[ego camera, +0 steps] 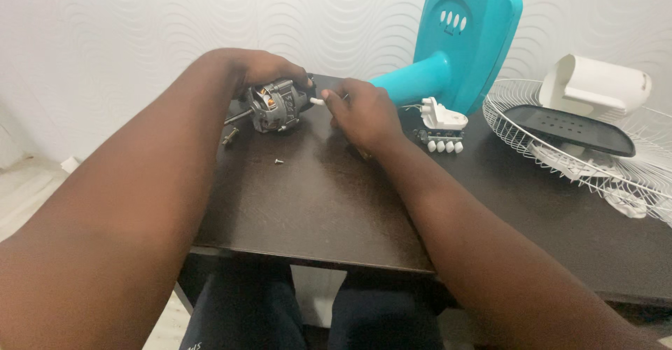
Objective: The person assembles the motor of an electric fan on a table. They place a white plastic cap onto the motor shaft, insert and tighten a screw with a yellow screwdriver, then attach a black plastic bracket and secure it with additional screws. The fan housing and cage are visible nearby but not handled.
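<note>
A grey fan motor point(274, 105) with copper windings and a shaft sticking out to the left lies on the dark table point(308, 203). My left hand point(262, 66) rests over its top and grips it. My right hand point(364, 112) is just right of the motor and pinches a small white part point(317, 101) that points at the motor's side. A loose screw point(278, 161) lies on the table in front of the motor, and a bolt point(229, 137) sits below the shaft.
A turquoise fan base and stem point(462, 38) lies behind my right hand. A white switch block with buttons point(442, 127) sits beside it. At the right are a white wire fan guard point(595, 147), a dark panel point(567, 127) and a white housing point(595, 84).
</note>
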